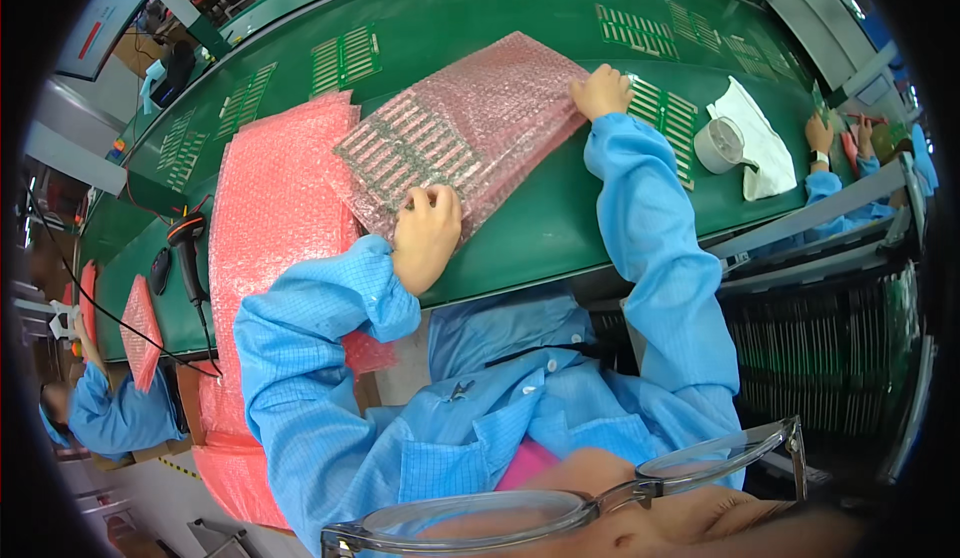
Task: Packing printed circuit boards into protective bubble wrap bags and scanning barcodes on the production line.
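A pink bubble-wrap bag [510,83] lies slantwise on the green work surface in front of me. Through its clear film, a circuit board panel [410,143] with rows of narrow strips shows in the left half. My left hand [428,238] has its fingers curled on the near left edge of the bag, beside the panel. At the bag's far right end, my right hand [603,93] pinches the edge; the thumb is mostly hidden. A stack of pink bubble-wrap bags [280,198] lies to the left, partly under the bag I hold.
Right of my right hand is another circuit board panel [665,123], then a white cup [718,145] and white cloth [760,148]. More panels [345,60] lie farther back. A barcode scanner [187,248] stands at left. Co-workers' hands [820,136] show at right; a rack [820,358] holds boards.
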`<action>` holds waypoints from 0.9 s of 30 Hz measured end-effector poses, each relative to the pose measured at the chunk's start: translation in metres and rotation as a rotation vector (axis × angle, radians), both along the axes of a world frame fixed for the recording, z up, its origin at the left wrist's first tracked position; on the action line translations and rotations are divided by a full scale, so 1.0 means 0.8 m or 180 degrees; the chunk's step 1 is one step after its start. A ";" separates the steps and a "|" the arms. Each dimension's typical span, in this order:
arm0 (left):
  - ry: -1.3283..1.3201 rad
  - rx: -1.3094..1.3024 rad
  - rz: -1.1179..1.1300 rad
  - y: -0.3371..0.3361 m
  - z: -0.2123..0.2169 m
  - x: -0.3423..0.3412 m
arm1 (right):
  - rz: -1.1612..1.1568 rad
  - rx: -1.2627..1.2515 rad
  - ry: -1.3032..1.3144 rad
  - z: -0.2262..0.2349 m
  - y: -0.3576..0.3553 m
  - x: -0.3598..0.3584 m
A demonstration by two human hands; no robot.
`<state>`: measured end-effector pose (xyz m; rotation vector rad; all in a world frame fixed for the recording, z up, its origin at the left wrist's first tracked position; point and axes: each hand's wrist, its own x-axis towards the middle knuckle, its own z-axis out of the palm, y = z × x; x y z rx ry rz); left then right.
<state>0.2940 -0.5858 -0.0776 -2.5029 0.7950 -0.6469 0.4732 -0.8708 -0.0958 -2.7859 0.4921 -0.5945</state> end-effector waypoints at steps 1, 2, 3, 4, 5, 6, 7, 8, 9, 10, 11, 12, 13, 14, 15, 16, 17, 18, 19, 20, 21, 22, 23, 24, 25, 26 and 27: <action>-0.0012 0.0162 0.0030 -0.003 0.000 -0.002 | 0.0033 0.0093 0.0121 -0.003 -0.002 0.009; -0.0022 0.0327 0.0057 -0.005 0.000 -0.002 | 0.0064 0.0187 0.0245 -0.006 -0.007 0.015; -0.0015 0.0339 0.0092 -0.005 0.001 0.000 | 0.0100 0.0197 0.0251 -0.014 -0.013 0.021; 0.0075 0.0415 0.0056 -0.007 0.003 0.001 | 0.0176 0.0385 0.0233 -0.019 -0.026 0.022; 0.0165 0.0494 0.0012 -0.009 0.005 0.003 | 0.0243 0.0576 0.0214 -0.023 -0.041 0.024; 0.0163 0.0454 -0.0047 -0.010 0.002 0.006 | 0.0192 0.0522 -0.0113 -0.022 -0.050 0.019; 0.0181 0.0462 0.0002 -0.008 0.001 0.005 | 0.0135 0.0680 -0.0351 -0.005 -0.045 0.003; 0.0278 0.0319 -0.0023 -0.006 0.005 0.000 | 0.0089 0.0845 -0.0586 0.019 -0.039 -0.019; 0.0363 0.0170 -0.0088 -0.007 0.009 -0.003 | 0.0122 0.0694 -0.0898 0.031 -0.047 -0.036; 0.0385 0.0179 -0.0233 -0.009 0.012 -0.003 | 0.0137 0.0531 -0.1203 0.040 -0.057 -0.054; 0.0406 0.0175 -0.0224 -0.010 0.011 -0.001 | 0.0145 0.0531 -0.1180 0.050 -0.058 -0.074; 0.0406 0.0059 -0.0406 -0.012 0.008 0.003 | 0.0125 0.0790 -0.1505 0.057 -0.062 -0.095; 0.0403 -0.0059 -0.0589 -0.014 0.005 0.006 | 0.0103 0.1046 -0.1833 0.059 -0.065 -0.106; 0.0423 -0.0065 -0.0610 -0.013 0.004 0.008 | 0.0081 0.1036 -0.1816 0.042 -0.073 -0.105; 0.0462 -0.0031 -0.0553 -0.019 0.004 0.014 | 0.0366 0.1789 -0.1910 0.014 -0.095 -0.108; 0.0507 0.0010 -0.0469 -0.020 0.004 0.018 | 0.0679 0.2556 -0.1990 -0.013 -0.110 -0.112; 0.0525 -0.0002 -0.0518 -0.016 0.002 0.017 | 0.0631 0.2528 -0.1989 -0.035 -0.116 -0.125; 0.0666 -0.0063 -0.0358 -0.008 0.003 0.016 | 0.0483 0.2228 -0.1494 -0.052 -0.118 -0.140; 0.0812 -0.0132 -0.0212 -0.003 0.004 0.017 | 0.0318 0.1914 -0.1001 -0.056 -0.122 -0.157; 0.0807 -0.0140 -0.0255 0.002 0.004 0.019 | 0.0329 0.1095 -0.0949 -0.060 -0.123 -0.168; 0.0854 -0.0137 -0.0190 0.008 0.007 0.019 | 0.0337 0.0293 -0.0883 -0.058 -0.116 -0.179; 0.0910 -0.0130 -0.0129 0.008 0.010 0.019 | 0.0440 0.0000 -0.0611 -0.055 -0.109 -0.187; 0.0912 -0.0118 -0.0162 0.002 0.011 0.019 | 0.0406 0.0004 -0.0611 -0.055 -0.106 -0.186; 0.0971 -0.0135 0.0049 -0.007 0.014 0.019 | 0.0470 -0.0032 -0.0547 -0.055 -0.106 -0.183; 0.1024 -0.0144 0.0277 -0.018 0.018 0.020 | 0.0550 -0.0057 -0.0490 -0.055 -0.106 -0.176; 0.1440 -0.0289 0.0336 -0.037 0.021 0.023 | 0.0512 -0.0047 -0.0491 -0.053 -0.106 -0.169; 0.1082 -0.0554 -0.0109 -0.060 0.021 0.027 | 0.0814 0.0414 -0.0549 -0.047 -0.107 -0.159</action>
